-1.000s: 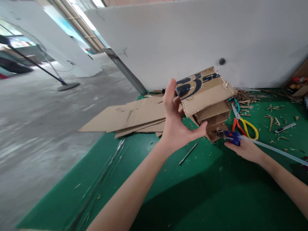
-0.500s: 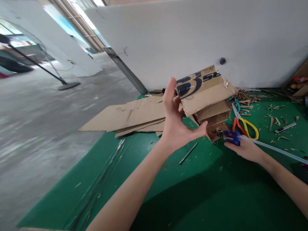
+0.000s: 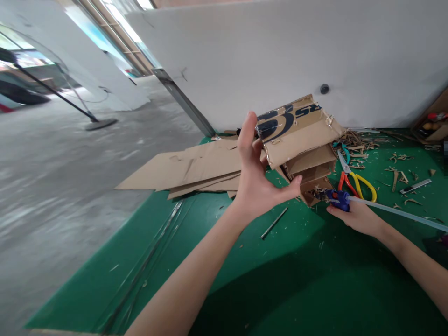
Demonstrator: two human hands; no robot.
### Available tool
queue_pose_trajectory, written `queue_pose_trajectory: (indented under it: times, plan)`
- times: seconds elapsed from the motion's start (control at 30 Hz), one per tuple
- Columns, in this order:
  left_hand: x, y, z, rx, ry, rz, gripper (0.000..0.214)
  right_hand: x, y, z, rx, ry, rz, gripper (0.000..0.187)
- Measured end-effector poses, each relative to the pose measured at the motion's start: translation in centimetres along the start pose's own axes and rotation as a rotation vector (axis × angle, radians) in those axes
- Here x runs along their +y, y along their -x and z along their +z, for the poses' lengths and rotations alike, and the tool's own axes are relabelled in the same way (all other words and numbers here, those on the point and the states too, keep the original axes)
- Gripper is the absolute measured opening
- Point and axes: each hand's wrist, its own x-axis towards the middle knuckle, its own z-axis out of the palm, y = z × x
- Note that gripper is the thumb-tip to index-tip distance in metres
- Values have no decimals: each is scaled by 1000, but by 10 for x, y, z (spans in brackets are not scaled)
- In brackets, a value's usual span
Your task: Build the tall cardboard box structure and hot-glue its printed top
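Observation:
My left hand (image 3: 257, 179) grips a small cardboard model (image 3: 301, 147) built of stacked layers, its top panel printed in dark blue and edged with clear tape. Fingers reach up behind its left side while the thumb presses under its lower edge. My right hand (image 3: 353, 217) is wrapped round a blue glue gun (image 3: 338, 198) with a pale glue stick (image 3: 399, 213) trailing out to the right. The gun's nozzle touches the model's lower right corner.
Everything lies on a green mat (image 3: 245, 280). Flat cardboard sheets (image 3: 189, 168) lie to the left behind the model. Scissors with yellow and orange handles (image 3: 355, 179), a utility knife (image 3: 415, 185), a thin metal rod (image 3: 275, 223) and cardboard scraps (image 3: 364, 142) are scattered around. A white wall stands behind.

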Motion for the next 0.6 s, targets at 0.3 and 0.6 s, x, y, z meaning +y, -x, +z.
queue_pose_trajectory:
  times: [0.3, 0.6]
  plan:
    - [-12, 3, -3, 19, 3, -58, 114, 9, 9, -2, 124, 302, -185, 31]
    - [-18, 0, -4, 103, -2, -121, 103, 46, -1, -47, 410, 870, -116, 45]
